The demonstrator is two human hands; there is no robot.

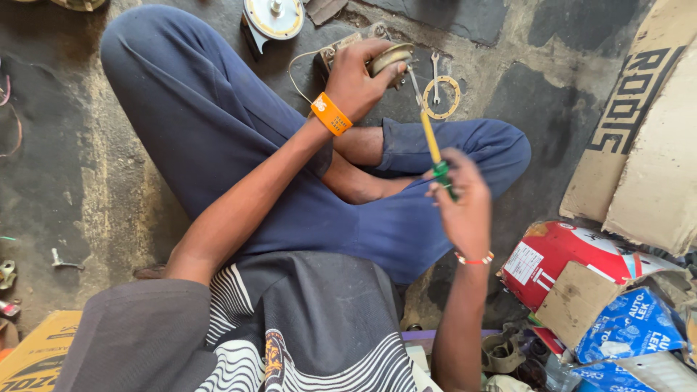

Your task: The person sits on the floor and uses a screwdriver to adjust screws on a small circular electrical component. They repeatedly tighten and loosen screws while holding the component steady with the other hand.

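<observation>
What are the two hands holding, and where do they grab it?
The right hand holds a screwdriver by its green-and-yellow handle. The left hand grips a round metal part around its rim.

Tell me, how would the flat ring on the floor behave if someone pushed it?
The ring gasket looks thin and flat, so probably light; it should slide rather than roll. On the rough floor it may catch. It seems bendable.

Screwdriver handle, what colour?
Screwdriver handle: yellow with a green end, held in the right hand. Head view.
</observation>
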